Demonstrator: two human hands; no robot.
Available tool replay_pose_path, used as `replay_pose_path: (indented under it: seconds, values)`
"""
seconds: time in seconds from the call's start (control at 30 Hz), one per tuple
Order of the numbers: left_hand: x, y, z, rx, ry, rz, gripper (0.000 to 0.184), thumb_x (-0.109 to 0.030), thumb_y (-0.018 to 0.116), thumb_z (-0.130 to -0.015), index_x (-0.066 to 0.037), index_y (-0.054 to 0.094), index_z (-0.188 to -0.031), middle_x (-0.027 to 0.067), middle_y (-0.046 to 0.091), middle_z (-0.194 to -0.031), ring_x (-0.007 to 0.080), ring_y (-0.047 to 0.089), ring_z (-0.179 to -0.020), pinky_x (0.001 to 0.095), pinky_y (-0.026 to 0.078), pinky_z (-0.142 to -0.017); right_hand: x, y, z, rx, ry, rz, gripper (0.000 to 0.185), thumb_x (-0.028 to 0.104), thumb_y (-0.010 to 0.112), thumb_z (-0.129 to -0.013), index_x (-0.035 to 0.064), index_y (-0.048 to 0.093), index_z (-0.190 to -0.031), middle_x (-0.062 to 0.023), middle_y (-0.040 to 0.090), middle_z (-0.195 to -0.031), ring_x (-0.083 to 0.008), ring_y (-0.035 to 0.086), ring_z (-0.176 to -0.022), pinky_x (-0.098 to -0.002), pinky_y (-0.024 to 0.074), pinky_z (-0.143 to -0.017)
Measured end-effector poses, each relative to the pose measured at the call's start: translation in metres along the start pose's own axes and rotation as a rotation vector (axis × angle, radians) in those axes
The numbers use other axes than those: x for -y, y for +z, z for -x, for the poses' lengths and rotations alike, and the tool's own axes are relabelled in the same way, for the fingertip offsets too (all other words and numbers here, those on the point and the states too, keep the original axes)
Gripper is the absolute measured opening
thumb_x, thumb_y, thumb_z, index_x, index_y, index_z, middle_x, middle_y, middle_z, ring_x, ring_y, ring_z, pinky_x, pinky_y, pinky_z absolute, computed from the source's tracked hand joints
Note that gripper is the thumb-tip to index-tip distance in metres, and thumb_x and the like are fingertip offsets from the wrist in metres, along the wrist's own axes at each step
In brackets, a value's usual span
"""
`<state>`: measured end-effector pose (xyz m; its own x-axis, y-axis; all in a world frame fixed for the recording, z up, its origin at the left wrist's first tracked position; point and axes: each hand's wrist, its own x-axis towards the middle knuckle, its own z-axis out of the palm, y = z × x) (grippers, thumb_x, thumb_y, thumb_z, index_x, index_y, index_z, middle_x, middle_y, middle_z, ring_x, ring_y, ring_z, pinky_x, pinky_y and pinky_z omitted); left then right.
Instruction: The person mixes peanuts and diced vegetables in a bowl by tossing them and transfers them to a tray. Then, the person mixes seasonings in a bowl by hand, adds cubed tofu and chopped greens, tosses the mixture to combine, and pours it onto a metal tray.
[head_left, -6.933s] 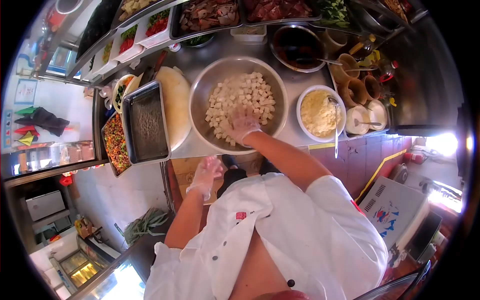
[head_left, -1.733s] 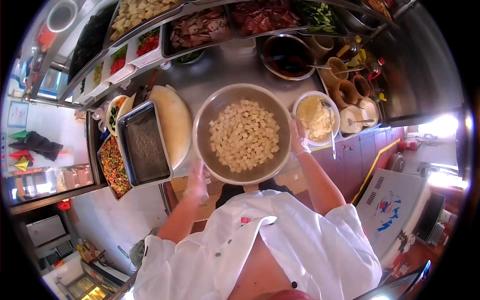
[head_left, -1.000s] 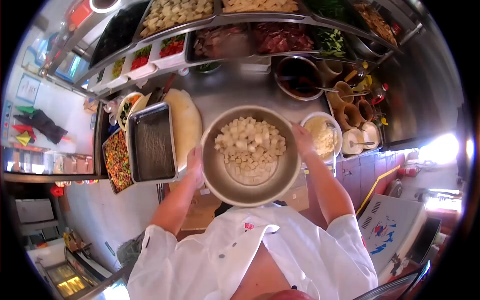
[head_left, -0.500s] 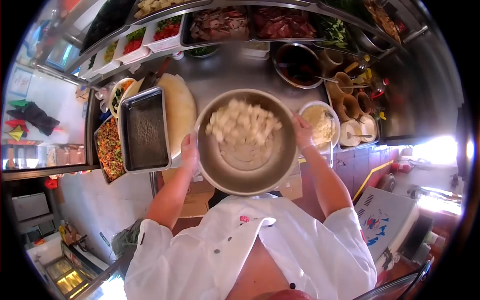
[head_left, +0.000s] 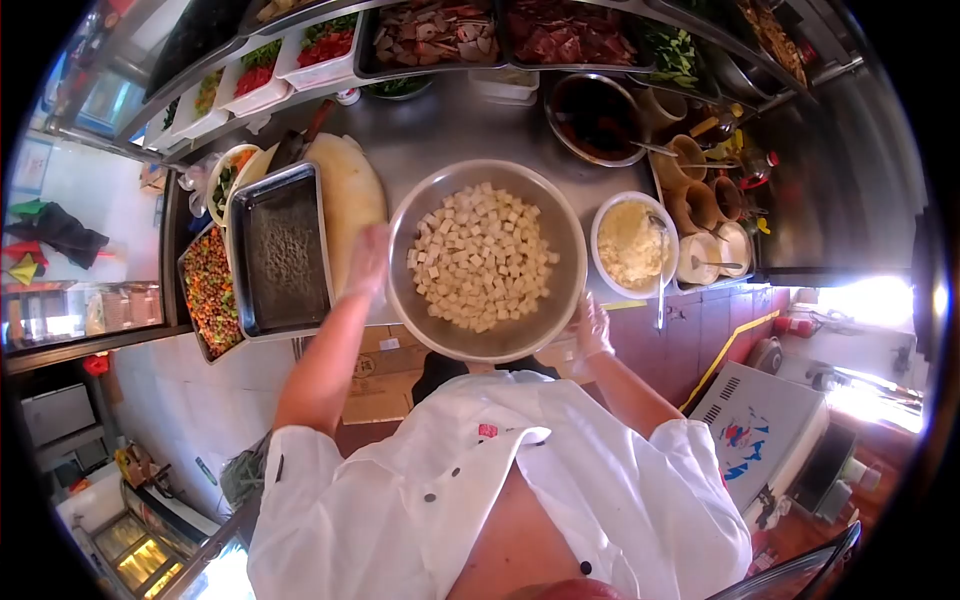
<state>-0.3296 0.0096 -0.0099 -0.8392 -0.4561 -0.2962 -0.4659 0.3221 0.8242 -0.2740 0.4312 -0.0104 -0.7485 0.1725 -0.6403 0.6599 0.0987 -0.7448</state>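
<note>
A wide metal bowl point(head_left: 570, 240) sits at the counter's front edge. Pale diced cubes point(head_left: 482, 255), perhaps tofu or potato, lie spread in its bottom. Beside the left rim is my left hand point(head_left: 368, 264), blurred by motion; its fingers look stretched out and not wrapped around the bowl. My right hand point(head_left: 594, 330), in a clear thin glove, is by the lower right rim with fingers extended. Whether its fingertips touch the bowl I cannot tell.
Left of the bowl are a round cutting board point(head_left: 350, 190), a dark rectangular tray point(head_left: 282, 250) and a pan of mixed diced vegetables point(head_left: 210, 295). At right stand a white bowl of minced food point(head_left: 632, 245) and a bowl of dark liquid point(head_left: 597, 118). Ingredient trays point(head_left: 430, 40) line the back shelf.
The tossed cubes have settled across the bowl's bottom. The bowl is slightly farther forward. My right hand has dropped from the right rim toward the lower right, and my left hand has moved off the left rim.
</note>
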Motion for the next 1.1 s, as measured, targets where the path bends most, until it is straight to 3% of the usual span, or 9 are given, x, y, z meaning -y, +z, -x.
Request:
replay_pose_path:
  seconds: [0.13,0.27,0.37,0.47,0.57,0.63,0.83,1.03,1.1]
  values:
    - [0.057,0.027,0.038,0.026,-0.247,0.350,0.051,-0.047,0.048,-0.102,0.000,0.058,-0.121,0.0136,0.066,-0.110,0.0235,0.062,-0.102,0.0385,0.048,-0.093,0.023,-0.004,-0.076,-0.061,-0.378,0.283,0.054,0.048,0.044,-0.102,0.0052,0.059,-0.133,-0.0198,0.065,-0.117,-0.0330,0.060,-0.113,-0.0436,0.0442,-0.101]
    - [0.003,0.014,0.029,0.018,-0.341,0.416,0.049,-0.046,0.049,-0.102,-0.001,0.061,-0.118,0.0109,0.067,-0.103,0.0198,0.061,-0.095,0.0368,0.050,-0.086,0.083,0.019,-0.099,-0.037,-0.484,0.195,0.047,0.038,0.050,-0.100,0.0006,0.064,-0.125,-0.0190,0.066,-0.126,-0.0357,0.061,-0.116,-0.0368,0.0446,-0.100]
    - [-0.033,-0.010,0.009,-0.032,-0.261,0.429,0.047,-0.045,0.050,-0.103,-0.002,0.062,-0.117,0.0083,0.066,-0.101,0.0171,0.061,-0.092,0.0350,0.050,-0.083,0.117,0.013,-0.142,-0.049,-0.544,0.423,0.045,0.037,0.052,-0.101,0.0011,0.064,-0.126,-0.0150,0.070,-0.119,-0.0270,0.063,-0.112,-0.0358,0.0463,-0.098]
    - [-0.057,-0.034,0.013,-0.019,-0.116,0.485,0.046,-0.044,0.051,-0.103,-0.003,0.060,-0.121,0.0101,0.065,-0.107,0.0188,0.062,-0.097,0.0355,0.052,-0.085,0.218,0.022,-0.039,0.159,-0.459,-0.160,0.046,0.038,0.055,-0.101,0.0021,0.064,-0.129,-0.0120,0.071,-0.114,-0.0205,0.064,-0.106,-0.0338,0.0478,-0.095]
    - [-0.019,-0.025,0.051,-0.123,-0.142,0.537,0.048,-0.044,0.053,-0.102,-0.002,0.057,-0.124,0.0131,0.064,-0.110,0.0211,0.063,-0.097,0.0358,0.055,-0.081,0.173,0.009,-0.035,-0.136,-0.748,0.236,0.045,0.037,0.057,-0.101,0.0034,0.064,-0.131,-0.0118,0.072,-0.111,-0.0199,0.064,-0.102,-0.0325,0.0486,-0.094]
    - [0.009,-0.007,0.078,-0.156,-0.263,0.515,0.045,-0.043,0.052,-0.102,-0.001,0.060,-0.118,0.0084,0.065,-0.100,0.0176,0.063,-0.087,0.0337,0.053,-0.075,0.102,0.011,-0.056,-0.051,-0.464,0.129,0.050,0.041,0.057,-0.099,0.0053,0.062,-0.133,-0.0145,0.067,-0.126,-0.0248,0.061,-0.115,-0.0363,0.0446,-0.102]
    - [-0.003,-0.009,0.046,-0.049,-0.359,0.417,0.043,-0.043,0.052,-0.103,-0.002,0.062,-0.106,0.0030,0.063,-0.087,0.0126,0.059,-0.075,0.0309,0.049,-0.068,0.088,0.012,-0.107,0.018,-0.334,0.267,0.048,0.038,0.057,-0.099,0.0031,0.063,-0.131,-0.0164,0.067,-0.123,-0.0243,0.062,-0.113,-0.0359,0.0453,-0.099]
    - [-0.089,-0.038,0.071,-0.093,-0.107,0.652,0.038,-0.040,0.051,-0.104,-0.003,0.062,-0.106,0.0026,0.062,-0.091,0.0116,0.056,-0.082,0.0298,0.048,-0.074,0.213,0.007,-0.004,-0.002,-0.628,0.046,0.045,0.037,0.057,-0.100,0.0050,0.065,-0.130,-0.0110,0.070,-0.119,-0.0181,0.063,-0.108,-0.0300,0.0470,-0.096]
    - [-0.049,-0.019,0.089,-0.207,-0.080,0.717,0.037,-0.038,0.050,-0.105,-0.003,0.063,-0.107,0.0020,0.063,-0.092,0.0117,0.056,-0.084,0.0295,0.048,-0.076,0.149,-0.009,-0.040,-0.082,-0.826,0.204,0.044,0.036,0.056,-0.101,0.0054,0.065,-0.130,-0.0107,0.070,-0.119,-0.0174,0.063,-0.108,-0.0295,0.0466,-0.096]
